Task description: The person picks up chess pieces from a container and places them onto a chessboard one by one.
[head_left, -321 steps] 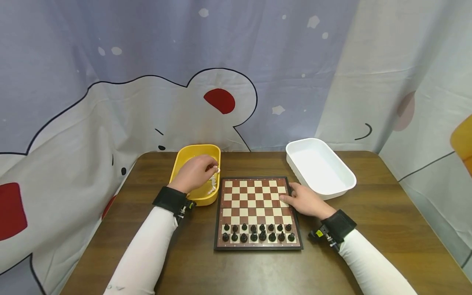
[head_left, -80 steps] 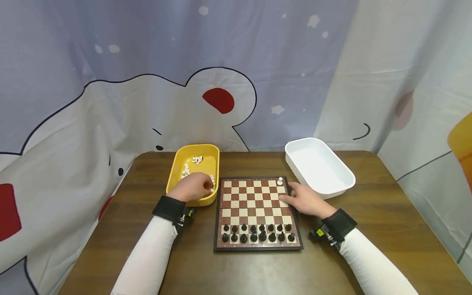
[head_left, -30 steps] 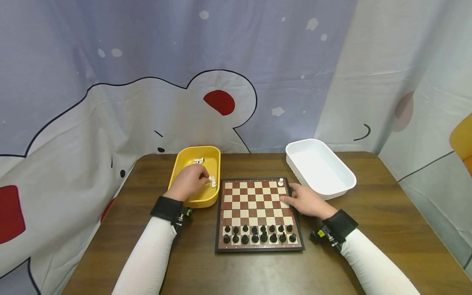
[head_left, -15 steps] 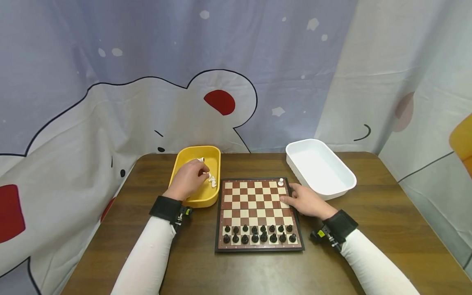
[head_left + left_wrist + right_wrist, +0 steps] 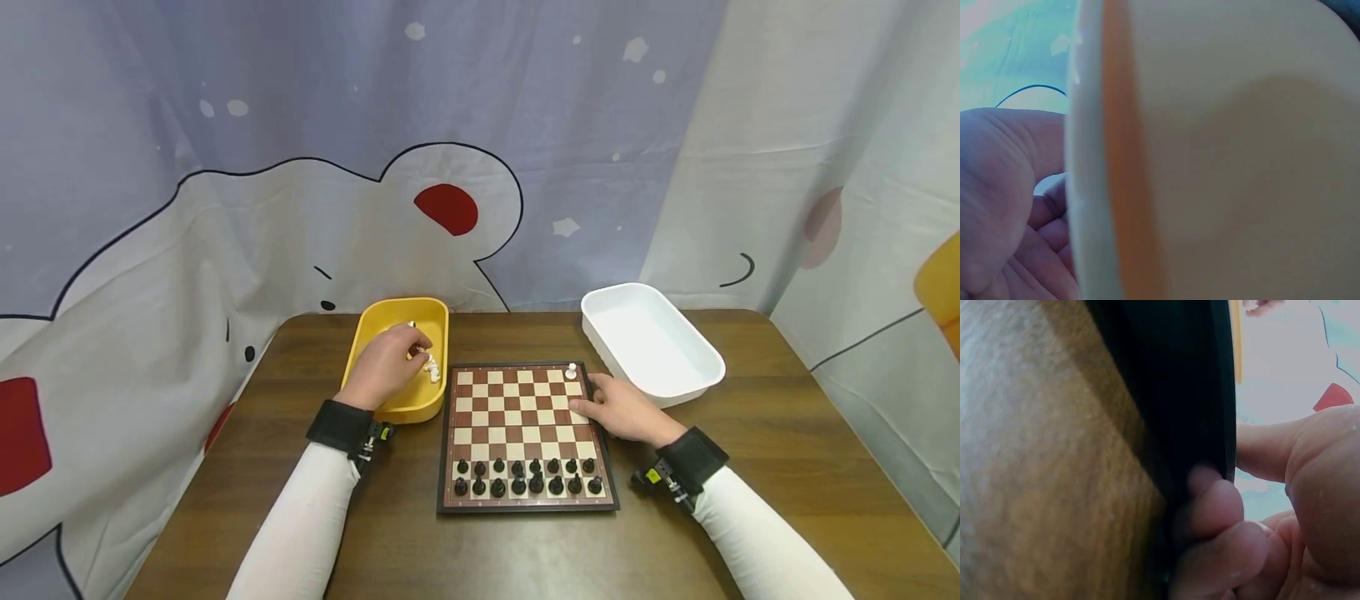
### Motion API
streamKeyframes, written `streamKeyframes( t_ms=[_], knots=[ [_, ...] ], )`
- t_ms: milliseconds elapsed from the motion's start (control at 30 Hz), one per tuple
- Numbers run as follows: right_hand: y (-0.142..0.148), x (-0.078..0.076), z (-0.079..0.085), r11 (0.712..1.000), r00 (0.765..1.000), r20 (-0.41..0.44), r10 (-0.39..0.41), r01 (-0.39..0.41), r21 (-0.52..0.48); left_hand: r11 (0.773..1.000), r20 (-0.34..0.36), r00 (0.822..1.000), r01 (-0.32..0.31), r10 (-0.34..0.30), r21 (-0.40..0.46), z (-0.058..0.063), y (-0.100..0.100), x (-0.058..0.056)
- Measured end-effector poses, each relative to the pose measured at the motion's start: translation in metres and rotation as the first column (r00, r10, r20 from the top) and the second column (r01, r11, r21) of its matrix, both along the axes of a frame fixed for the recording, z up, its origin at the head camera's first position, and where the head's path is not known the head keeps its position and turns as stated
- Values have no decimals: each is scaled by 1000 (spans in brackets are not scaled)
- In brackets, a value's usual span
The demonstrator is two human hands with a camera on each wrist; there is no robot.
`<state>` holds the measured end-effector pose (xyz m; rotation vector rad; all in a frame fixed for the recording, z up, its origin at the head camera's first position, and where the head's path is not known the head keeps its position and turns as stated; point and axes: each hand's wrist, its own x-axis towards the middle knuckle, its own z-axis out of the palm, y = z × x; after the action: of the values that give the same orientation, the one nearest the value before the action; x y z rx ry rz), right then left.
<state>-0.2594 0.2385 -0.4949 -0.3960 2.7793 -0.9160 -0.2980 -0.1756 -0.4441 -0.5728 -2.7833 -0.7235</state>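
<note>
Left hand [image 5: 384,367] curls over white pieces [image 5: 432,369] in yellow tray [image 5: 414,413], far left, pinch unclear; right hand [image 5: 626,410] pinches chessboard [image 5: 513,402] by right edge; apparently selecting a piece, next needing firm grip.

- Long white left sleeve [image 5: 296,521] and right sleeve [image 5: 761,533], close-fitting
- Broad black left wristband [image 5: 341,427] and right wristband [image 5: 692,459]
- Small black left wrist camera [image 5: 380,430] and right wrist camera [image 5: 642,480], each with a yellow-green patch [image 5: 653,475] and silvery metal fittings [image 5: 674,490]
- Bare left hand [image 5: 384,365], bare right hand [image 5: 624,408]
</note>
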Motion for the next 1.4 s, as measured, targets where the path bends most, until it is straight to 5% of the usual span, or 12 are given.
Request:
streamKeyframes(
  t_ms=[567, 1067, 1400],
  knots=[
    [3, 2, -2, 1000, 1000, -1, -6, 6, -9, 991, -70, 989, 131, -128, 34, 11, 27, 6],
    [2, -2, -2, 1000, 1000, -1, -9, 9, 8, 974, -77, 974, 206, -214, -94, 14, 76, 3],
    [1, -3, -1, 1000, 1000, -8, -6, 6, 10, 941, -104, 942, 301, -318, -151, 14, 103, -1]
  ],
)
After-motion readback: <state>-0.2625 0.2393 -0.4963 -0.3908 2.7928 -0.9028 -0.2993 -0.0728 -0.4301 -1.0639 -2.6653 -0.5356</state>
